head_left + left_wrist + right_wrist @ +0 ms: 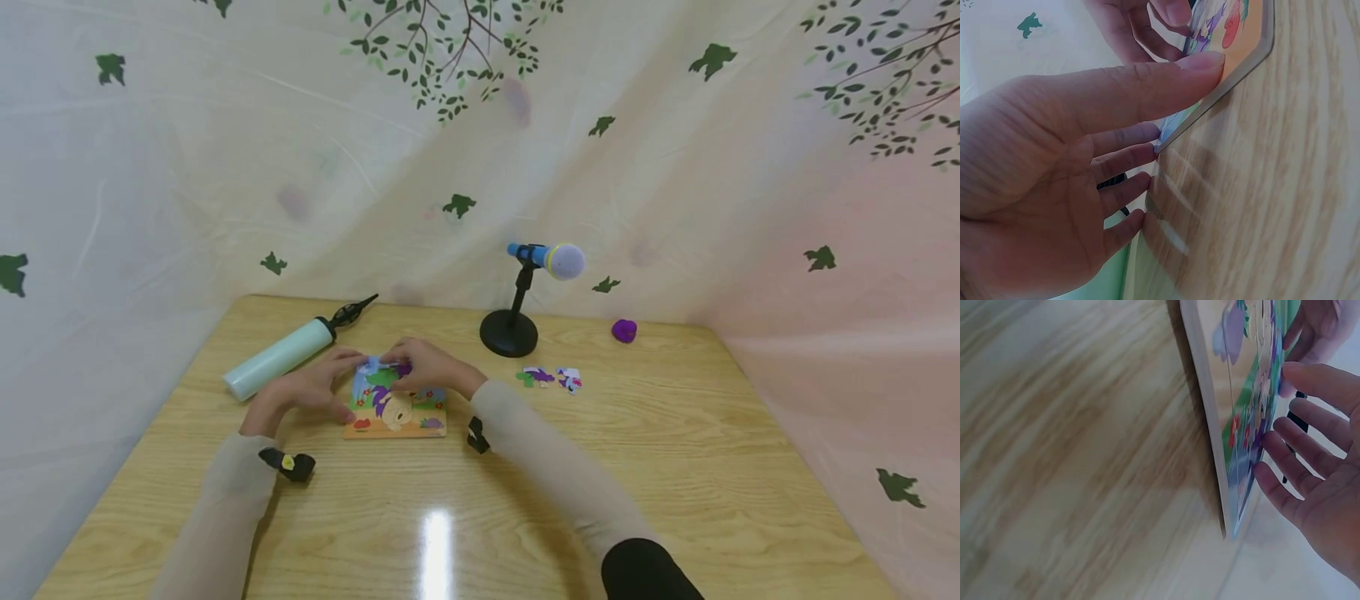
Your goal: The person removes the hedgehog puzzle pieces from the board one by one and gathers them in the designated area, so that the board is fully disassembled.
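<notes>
A colourful cartoon jigsaw puzzle board [397, 429] lies flat on the wooden table, with pieces set in it. My left hand [311, 390] steadies its left side. In the left wrist view the thumb [1200, 65] rests on the board's face near a corner, and two fingertips touch the edge. Over the upper part of the board is my right hand [429, 367]. Its spread fingers [1279, 440] and thumb touch the picture in the right wrist view, with no piece visibly pinched. The hand hides part of the board's top from the head camera.
Two loose clusters of puzzle pieces [537, 377] lie right of the board. Behind them stands a blue toy microphone [564, 261] on a black stand [508, 333]. A purple object [624, 331] sits at the back right. A pale green hand pump [281, 358] lies beside my left hand.
</notes>
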The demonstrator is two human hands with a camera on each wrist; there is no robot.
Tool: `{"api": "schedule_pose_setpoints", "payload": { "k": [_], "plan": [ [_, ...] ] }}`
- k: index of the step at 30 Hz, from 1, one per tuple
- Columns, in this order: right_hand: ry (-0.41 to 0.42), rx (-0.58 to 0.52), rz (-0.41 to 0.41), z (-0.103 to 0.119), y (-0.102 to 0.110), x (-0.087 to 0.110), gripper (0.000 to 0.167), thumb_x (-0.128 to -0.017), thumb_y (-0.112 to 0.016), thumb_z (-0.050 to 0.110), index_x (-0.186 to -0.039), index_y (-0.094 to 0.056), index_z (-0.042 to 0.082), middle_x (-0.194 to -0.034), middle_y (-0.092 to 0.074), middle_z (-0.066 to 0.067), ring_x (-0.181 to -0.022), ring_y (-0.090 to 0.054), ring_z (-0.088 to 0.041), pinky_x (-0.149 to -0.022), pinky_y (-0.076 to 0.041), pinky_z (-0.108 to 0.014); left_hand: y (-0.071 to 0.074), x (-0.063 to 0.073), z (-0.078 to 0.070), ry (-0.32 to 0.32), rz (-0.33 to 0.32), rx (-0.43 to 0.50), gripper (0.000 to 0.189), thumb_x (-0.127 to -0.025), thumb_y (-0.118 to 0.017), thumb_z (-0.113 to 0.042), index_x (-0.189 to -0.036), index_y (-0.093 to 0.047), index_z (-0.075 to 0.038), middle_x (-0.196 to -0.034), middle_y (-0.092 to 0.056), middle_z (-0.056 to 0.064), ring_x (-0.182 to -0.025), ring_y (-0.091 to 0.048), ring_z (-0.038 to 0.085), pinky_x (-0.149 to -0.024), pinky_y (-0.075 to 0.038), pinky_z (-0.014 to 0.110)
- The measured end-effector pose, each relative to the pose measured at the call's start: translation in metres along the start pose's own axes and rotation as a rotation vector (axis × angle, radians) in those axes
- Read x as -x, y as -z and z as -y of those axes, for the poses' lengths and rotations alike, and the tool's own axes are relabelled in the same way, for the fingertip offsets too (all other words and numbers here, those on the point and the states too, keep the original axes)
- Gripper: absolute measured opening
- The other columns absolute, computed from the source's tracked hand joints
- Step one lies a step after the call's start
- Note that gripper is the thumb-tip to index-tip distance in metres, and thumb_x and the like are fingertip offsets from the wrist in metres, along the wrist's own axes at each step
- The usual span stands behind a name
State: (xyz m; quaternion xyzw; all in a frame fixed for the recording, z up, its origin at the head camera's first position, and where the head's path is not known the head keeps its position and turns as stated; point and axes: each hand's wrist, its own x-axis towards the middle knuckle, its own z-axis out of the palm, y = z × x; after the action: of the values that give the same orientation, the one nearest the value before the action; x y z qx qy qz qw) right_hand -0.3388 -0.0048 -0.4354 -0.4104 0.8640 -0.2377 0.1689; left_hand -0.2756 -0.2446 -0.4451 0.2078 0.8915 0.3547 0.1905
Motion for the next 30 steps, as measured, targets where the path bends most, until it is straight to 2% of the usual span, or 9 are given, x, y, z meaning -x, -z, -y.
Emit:
{"api": "schedule_pose_setpoints", "payload": {
  "k": [12, 23, 30],
  "plan": [
    [-0.034, 0.027, -0.005, 0.0015, -0.0056, -0.0066, 0.051, -0.093, -0.074, 0.018, -0.141, -0.061, 0.008, -0.135, -0.061, -0.009, -0.117, -0.061, -0.019, -0.1, -0.053, -0.026, 0.0005, 0.0009, -0.0009, -0.015, -0.001, 0.011, 0.103, -0.077, -0.087, -0.018, -0.158, -0.027, 0.003, -0.16, -0.017, 0.031, -0.147, -0.016, 0.056, -0.119, -0.017, 0.074],
    [-0.075, 0.012, -0.017, 0.0008, -0.0088, -0.0078, 0.054, -0.092, -0.075, 0.02, -0.142, -0.06, 0.01, -0.125, -0.06, -0.006, -0.112, -0.059, -0.016, -0.096, -0.053, -0.024, -0.0003, 0.001, -0.0047, 0.003, -0.001, 0.01, 0.103, -0.077, -0.086, -0.017, -0.158, -0.026, 0.004, -0.161, -0.016, 0.031, -0.148, -0.014, 0.056, -0.12, -0.018, 0.073],
    [-0.067, 0.036, -0.014, 0.0021, -0.0082, -0.0097, 0.054, -0.092, -0.075, 0.019, -0.143, -0.059, 0.008, -0.124, -0.06, -0.007, -0.111, -0.059, -0.016, -0.095, -0.053, -0.023, 0.0006, 0.0022, -0.0047, -0.002, -0.003, 0.006, 0.103, -0.077, -0.086, -0.015, -0.158, -0.026, 0.004, -0.161, -0.016, 0.031, -0.148, -0.015, 0.056, -0.119, -0.02, 0.073]
  ]
}}
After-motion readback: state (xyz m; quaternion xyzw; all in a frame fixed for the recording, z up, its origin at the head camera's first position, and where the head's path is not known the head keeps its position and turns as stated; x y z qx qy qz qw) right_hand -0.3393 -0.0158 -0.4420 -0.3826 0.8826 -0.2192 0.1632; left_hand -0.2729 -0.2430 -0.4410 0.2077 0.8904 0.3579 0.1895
